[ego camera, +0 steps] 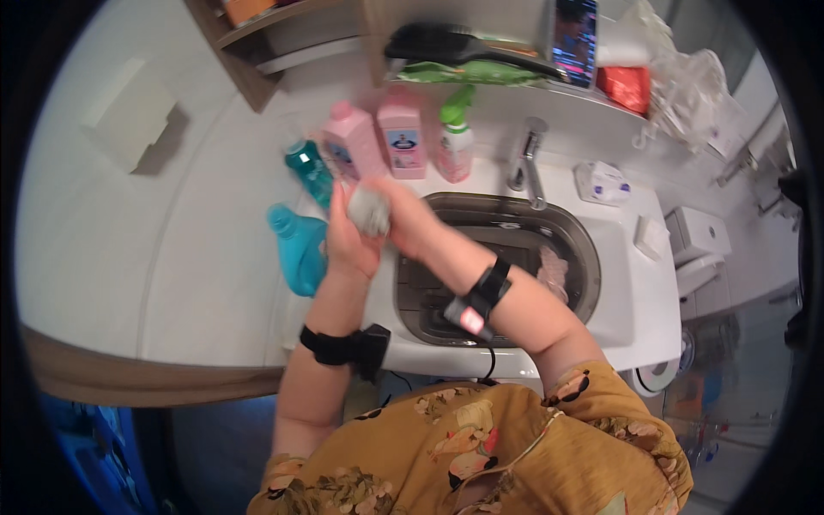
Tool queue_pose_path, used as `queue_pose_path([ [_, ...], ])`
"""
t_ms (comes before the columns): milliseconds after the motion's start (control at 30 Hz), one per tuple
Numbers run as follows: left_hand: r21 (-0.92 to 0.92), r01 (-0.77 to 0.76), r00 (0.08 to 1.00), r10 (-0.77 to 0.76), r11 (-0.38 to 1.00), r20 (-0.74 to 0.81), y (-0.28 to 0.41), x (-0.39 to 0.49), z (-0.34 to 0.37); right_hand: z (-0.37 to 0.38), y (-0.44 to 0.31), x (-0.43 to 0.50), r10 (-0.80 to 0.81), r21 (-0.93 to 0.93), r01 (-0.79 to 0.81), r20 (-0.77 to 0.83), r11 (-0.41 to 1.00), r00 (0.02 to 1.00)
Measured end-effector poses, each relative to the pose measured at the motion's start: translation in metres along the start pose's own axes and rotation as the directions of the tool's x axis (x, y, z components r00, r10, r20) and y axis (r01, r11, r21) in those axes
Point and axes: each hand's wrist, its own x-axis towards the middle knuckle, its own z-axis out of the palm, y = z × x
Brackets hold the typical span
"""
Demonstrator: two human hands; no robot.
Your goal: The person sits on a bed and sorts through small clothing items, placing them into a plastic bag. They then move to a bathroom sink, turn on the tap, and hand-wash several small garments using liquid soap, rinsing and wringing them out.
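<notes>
A pale grey-green, rounded object (pixel 369 211), too blurred to name, is held between both my hands. My left hand (pixel 351 248) cups it from the left and below. On its other side, the fingers of my right hand (pixel 410 219) close around it. Both hands are raised beside the left rim of the basin. Within the basin sits a dark translucent plastic tub (pixel 412 277) that appears to hold water. A pinkish cloth (pixel 552 273) lies in the tub's right part. Close to my left hand stand a blue plastic bottle (pixel 297 251) and a teal bottle (pixel 310 174).
Two pink bottles (pixel 353 141) and a green-topped pump bottle (pixel 456 138) line the back wall. Right of them rises a chrome faucet (pixel 528 158). A tissue pack (pixel 602 183) lies on the counter. Overhead, a shelf bears a black hairbrush (pixel 438 45) and a phone (pixel 574 42).
</notes>
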Motion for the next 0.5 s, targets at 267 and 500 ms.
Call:
queue_pose_path([
  [267,-0.121,0.290,0.944,-0.304,0.949,-0.124,-0.124,-0.049,-0.010,-0.060,0.052,-0.130,-0.542,-0.931,0.237,0.051,0.279,0.839],
  [500,-0.168,0.473,0.831,-0.373,0.865,0.413,-0.184,-0.083,0.006,-0.097,0.018,-0.169,-0.684,-0.983,0.184,0.131,0.004,0.718],
])
